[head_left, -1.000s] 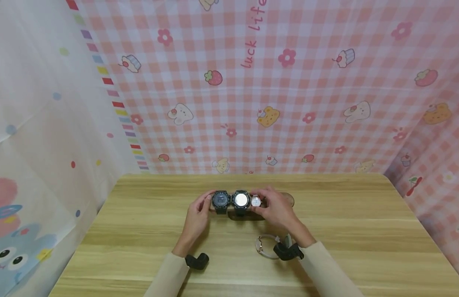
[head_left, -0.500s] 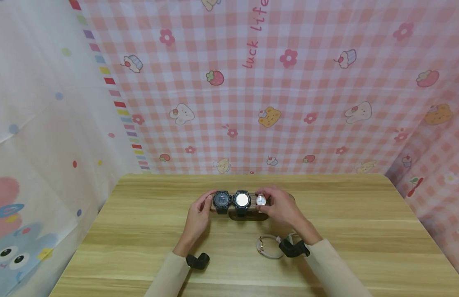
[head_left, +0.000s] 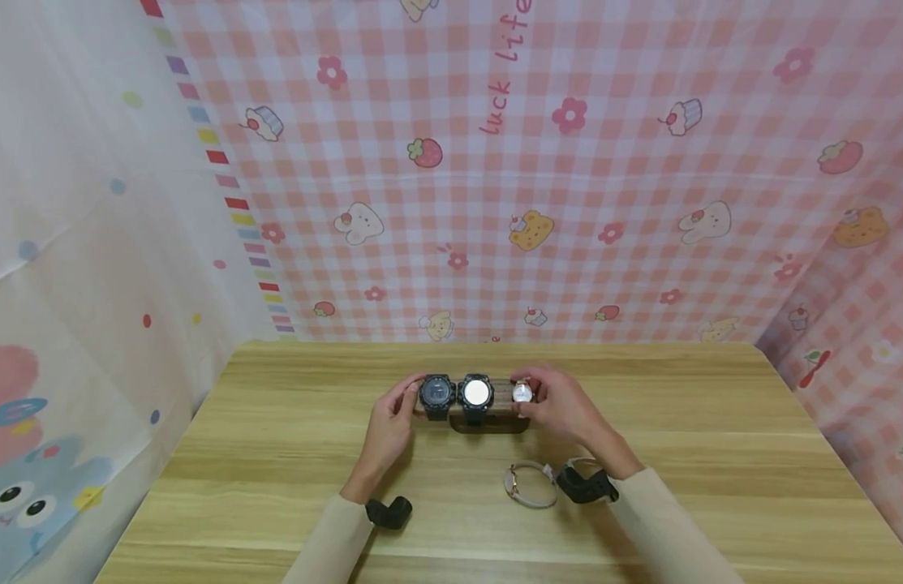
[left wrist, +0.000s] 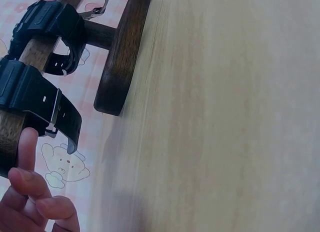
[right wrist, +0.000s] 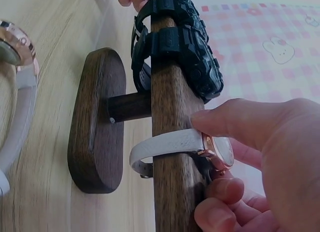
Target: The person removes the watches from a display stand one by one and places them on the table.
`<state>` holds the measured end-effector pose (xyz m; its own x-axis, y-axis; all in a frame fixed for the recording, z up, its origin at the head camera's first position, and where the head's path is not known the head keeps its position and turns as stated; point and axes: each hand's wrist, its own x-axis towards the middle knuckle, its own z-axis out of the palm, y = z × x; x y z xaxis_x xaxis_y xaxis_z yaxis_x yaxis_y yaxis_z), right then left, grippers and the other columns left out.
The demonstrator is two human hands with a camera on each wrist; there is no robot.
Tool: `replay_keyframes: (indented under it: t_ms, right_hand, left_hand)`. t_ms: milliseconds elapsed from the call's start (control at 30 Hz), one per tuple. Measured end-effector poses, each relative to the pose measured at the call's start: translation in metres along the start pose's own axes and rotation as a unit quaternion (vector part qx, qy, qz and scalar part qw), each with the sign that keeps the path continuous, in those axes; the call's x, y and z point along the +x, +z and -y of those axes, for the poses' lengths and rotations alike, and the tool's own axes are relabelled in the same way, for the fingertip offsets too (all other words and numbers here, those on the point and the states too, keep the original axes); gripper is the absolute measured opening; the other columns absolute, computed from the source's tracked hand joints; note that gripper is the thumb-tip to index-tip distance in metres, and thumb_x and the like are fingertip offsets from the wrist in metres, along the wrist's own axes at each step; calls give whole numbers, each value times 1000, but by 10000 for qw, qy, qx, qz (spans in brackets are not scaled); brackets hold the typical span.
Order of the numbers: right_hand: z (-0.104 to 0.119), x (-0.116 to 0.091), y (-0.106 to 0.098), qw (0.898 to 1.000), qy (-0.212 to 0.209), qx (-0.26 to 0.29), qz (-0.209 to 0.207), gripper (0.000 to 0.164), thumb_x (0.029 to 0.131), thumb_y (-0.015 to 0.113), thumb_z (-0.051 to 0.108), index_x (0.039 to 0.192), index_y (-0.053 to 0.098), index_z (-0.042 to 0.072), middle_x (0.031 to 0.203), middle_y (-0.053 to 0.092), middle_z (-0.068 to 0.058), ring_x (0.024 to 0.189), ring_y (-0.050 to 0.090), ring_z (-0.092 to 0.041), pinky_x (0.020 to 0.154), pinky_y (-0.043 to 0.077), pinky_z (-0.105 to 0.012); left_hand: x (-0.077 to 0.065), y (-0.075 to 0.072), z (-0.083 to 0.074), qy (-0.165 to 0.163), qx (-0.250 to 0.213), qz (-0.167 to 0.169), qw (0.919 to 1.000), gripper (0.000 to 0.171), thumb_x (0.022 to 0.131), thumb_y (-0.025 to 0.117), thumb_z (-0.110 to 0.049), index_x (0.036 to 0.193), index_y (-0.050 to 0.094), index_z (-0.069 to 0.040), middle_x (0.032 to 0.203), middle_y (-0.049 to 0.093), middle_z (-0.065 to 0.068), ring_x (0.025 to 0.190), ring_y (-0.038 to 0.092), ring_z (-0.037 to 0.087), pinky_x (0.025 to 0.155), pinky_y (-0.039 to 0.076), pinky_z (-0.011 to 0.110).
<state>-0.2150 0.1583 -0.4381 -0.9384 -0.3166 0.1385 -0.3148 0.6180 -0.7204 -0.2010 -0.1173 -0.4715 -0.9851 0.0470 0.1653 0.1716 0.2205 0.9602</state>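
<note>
A dark wooden watch stand (right wrist: 97, 137) carries a horizontal bar with three watches on it. At the bar's left end, my left hand (head_left: 387, 426) grips the wood, one finger (left wrist: 28, 149) lying against it beside a black watch (left wrist: 35, 92). A second black watch (head_left: 476, 392) with a bright face sits near the middle. My right hand (head_left: 568, 410) pinches the rose-gold case of a white-strapped watch (right wrist: 175, 142) between thumb and fingers. Its strap loops round the bar, right of the black watches. The bar's right end is partly hidden by this hand.
On the table (head_left: 276, 454), in front of the stand, lies a looped pale-strapped watch (head_left: 531, 485). Part of another pale loop (head_left: 586, 462) shows behind the black wrist camera (head_left: 586, 485). A pink checked cloth (head_left: 451, 203) hangs behind the table.
My right hand has slid the white-strapped watch to the right along the bar, away from the black watches. My left hand stays at the bar's left end.
</note>
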Motion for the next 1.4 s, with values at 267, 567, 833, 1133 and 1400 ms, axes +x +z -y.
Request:
replay_keyframes:
  t_ms: [267,567,833,1133,1400]
  right_hand:
    - [-4,-2,-7,9999,-44,-104,-32,39,81,78,2,119,67,0,84,60,-5,70,54,-12,60,46,-23]
    - [-9,-6,-14,10000,-40,-48,-58,38,81,77,1,118,67,-2,78,62,-2,66,55,-12,56,46,-23]
    - [-17,-11,-20,10000,12,-39,-66,36,83,76,2,117,67,-3,77,64,-2,63,54,-11,52,44,-23]
    - [-24,-16,-28,9998,-89,71,-137,34,85,75,2,118,67,-5,78,66,-3,64,55,-11,51,44,-22]
    - [-28,-20,-34,9997,-17,-105,-203,35,85,76,5,118,67,-3,77,64,-2,63,53,-10,50,41,-23]
  left_hand:
    - [0,0,-2,-4,-17,7,10000,33,107,45,-15,134,61,-5,87,59,28,82,68,42,69,55,49]
    - [-1,0,-2,14,-41,-12,10000,33,106,46,-14,134,60,-2,93,64,21,83,67,45,69,55,50]
    - [-1,0,0,5,94,-36,9999,32,107,45,-13,133,61,-5,92,64,21,82,68,44,68,55,50]
    - [-2,0,-1,9,159,-3,9999,33,107,45,-14,134,61,-5,82,53,33,83,68,44,68,55,47]
    - [-1,-1,-3,62,151,18,9999,33,107,45,-15,134,60,-2,82,54,33,84,68,44,62,54,35]
